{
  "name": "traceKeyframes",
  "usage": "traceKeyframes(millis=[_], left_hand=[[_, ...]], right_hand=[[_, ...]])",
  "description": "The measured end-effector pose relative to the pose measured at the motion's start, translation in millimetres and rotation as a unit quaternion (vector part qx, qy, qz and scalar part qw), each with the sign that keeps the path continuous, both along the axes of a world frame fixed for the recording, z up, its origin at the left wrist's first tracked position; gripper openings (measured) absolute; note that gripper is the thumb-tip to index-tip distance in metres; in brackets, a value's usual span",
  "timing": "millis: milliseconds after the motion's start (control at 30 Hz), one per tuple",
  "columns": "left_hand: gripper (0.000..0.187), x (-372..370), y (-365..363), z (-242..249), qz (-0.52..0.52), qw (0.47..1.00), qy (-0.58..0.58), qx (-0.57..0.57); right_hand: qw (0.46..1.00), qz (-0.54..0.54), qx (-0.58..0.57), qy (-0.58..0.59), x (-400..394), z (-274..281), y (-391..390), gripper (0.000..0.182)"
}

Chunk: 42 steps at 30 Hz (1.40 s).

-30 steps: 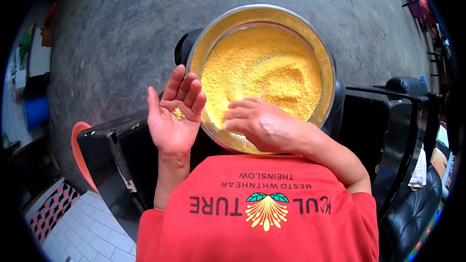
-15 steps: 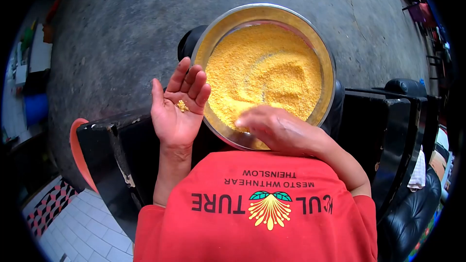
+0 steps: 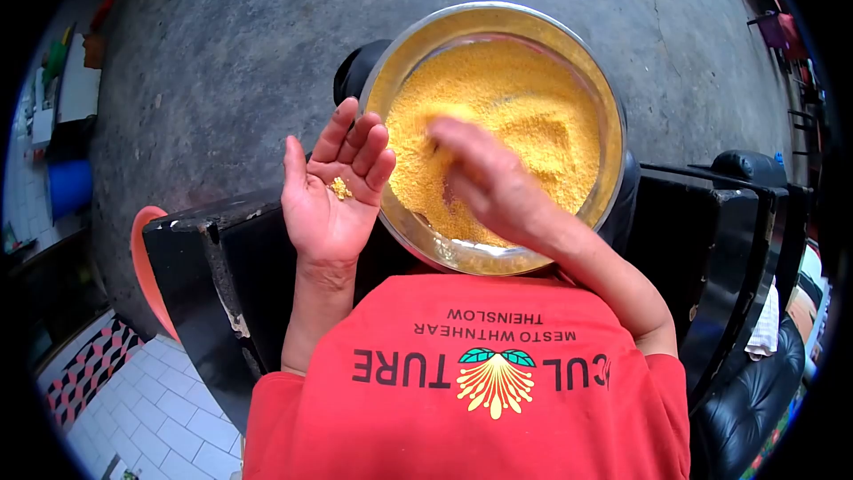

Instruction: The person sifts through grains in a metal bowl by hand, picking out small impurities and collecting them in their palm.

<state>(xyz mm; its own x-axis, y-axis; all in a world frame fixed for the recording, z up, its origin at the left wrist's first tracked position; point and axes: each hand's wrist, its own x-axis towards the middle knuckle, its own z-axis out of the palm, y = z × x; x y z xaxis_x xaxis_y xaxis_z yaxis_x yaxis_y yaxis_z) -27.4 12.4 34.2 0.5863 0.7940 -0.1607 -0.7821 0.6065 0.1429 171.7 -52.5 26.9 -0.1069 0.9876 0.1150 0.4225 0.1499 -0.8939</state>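
Here's the left hand (image 3: 329, 204), left of centre, palm up, 4 fingers and the thumb spread wide, a small clump of crumbs (image 3: 339, 188) resting loose on it. And over at centre, the right hand (image 3: 489, 173) is above the metal basin (image 3: 489, 20), its fingers smeared by blur; whether they pinch, hold or touch anything, I cannot tell. Yellow grain (image 3: 546, 120) fills the basin's floor, centre to upper right of centre, ridged on the right side, though hand and forearm hide a patch of it. Down at the bottom edge, the red shirt (image 3: 311, 427) is cut off, its lettering upside down. Just left of the basin, a dark knee (image 3: 355, 71) is partly covered, and at lower left an orange rim (image 3: 147, 267) vanishes behind black furniture (image 3: 187, 258).
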Motion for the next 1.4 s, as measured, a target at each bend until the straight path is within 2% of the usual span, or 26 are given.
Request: traceKeyframes(millis=[33, 100, 200, 300, 400, 500, 567, 633, 700, 733, 833, 967, 1033, 1067, 1100, 1167, 1267, 1400], left_hand=[[0.059, 0, 1, 0, 0.001, 1.0, -0.002, 0.0], [0.059, -2, 0, -1, 0.003, 1.0, -0.004, -0.002], [0.058, 0, 1, -1, 0.001, 1.0, -0.01, -0.008], [0.058, 2, 2, -2, -0.002, 1.0, -0.01, 0.002], [0.066, 0, 2, 0, -0.002, 1.0, 0.001, -0.015], [0.066, -3, 2, -1, -0.003, 1.0, 0.012, -0.02], [0.066, -3, 1, 0, 0.001, 1.0, 0.014, -0.026], [0.066, -2, 2, 0, 0.003, 0.999, 0.014, -0.029], [0.067, -1, 3, -1, 0.001, 1.0, 0.01, -0.029], [0.067, -1, 3, -1, 0.001, 1.0, 0.009, -0.028], [0.067, 1, 4, -1, -0.003, 1.0, 0.008, -0.025], [0.061, -1, 2, 0, 0.002, 1.0, 0.004, -0.019], [0.059, -3, 2, 0, 0.005, 1.0, 0.0, -0.018], [0.059, -4, 2, -1, 0.005, 1.0, 0.0, -0.018], [0.059, -4, 2, -2, 0.005, 1.0, -0.002, -0.019], [0.064, -4, 3, -2, 0.0, 1.0, -0.006, -0.023], [0.061, -3, 4, -2, -0.004, 1.0, -0.014, -0.019], [0.058, -3, 3, -2, -0.006, 1.0, -0.021, -0.009]], right_hand=[[0.995, -0.077, 0.006, -0.056, 6, -1, 8, 0.042], [0.989, -0.134, 0.013, -0.064, 22, 11, 16, 0.041], [0.989, -0.067, -0.128, 0.031, 22, 29, 6, 0.041], [0.974, 0.072, -0.2, 0.075, -2, 34, 1, 0.043], [0.986, 0.127, -0.089, 0.058, -22, 9, 9, 0.046], [0.979, -0.006, -0.169, 0.116, -11, 0, 34, 0.047], [0.971, -0.124, -0.106, 0.176, 11, -13, 45, 0.044], [0.962, -0.199, -0.104, 0.154, 36, 1, 44, 0.042], [0.961, -0.242, -0.083, 0.107, 54, 3, 37, 0.041], [0.961, -0.243, -0.108, 0.075, 59, 9, 35, 0.041], [0.967, -0.2, -0.03, -0.153, 52, 6, 43, 0.042], [0.932, -0.149, 0.032, -0.329, 8, -14, 64, 0.04], [0.944, -0.018, 0.065, -0.322, -9, -8, 57, 0.041], [0.931, 0.038, 0.093, -0.351, -16, -5, 46, 0.04], [0.939, 0.1, 0.107, -0.31, -17, 0, 35, 0.035], [0.945, 0.242, 0.032, -0.22, -8, 12, 14, 0.034], [0.946, 0.217, 0.029, -0.241, 18, 18, -12, 0.03], [0.969, 0.174, -0.013, -0.174, 25, 30, -30, 0.025]])
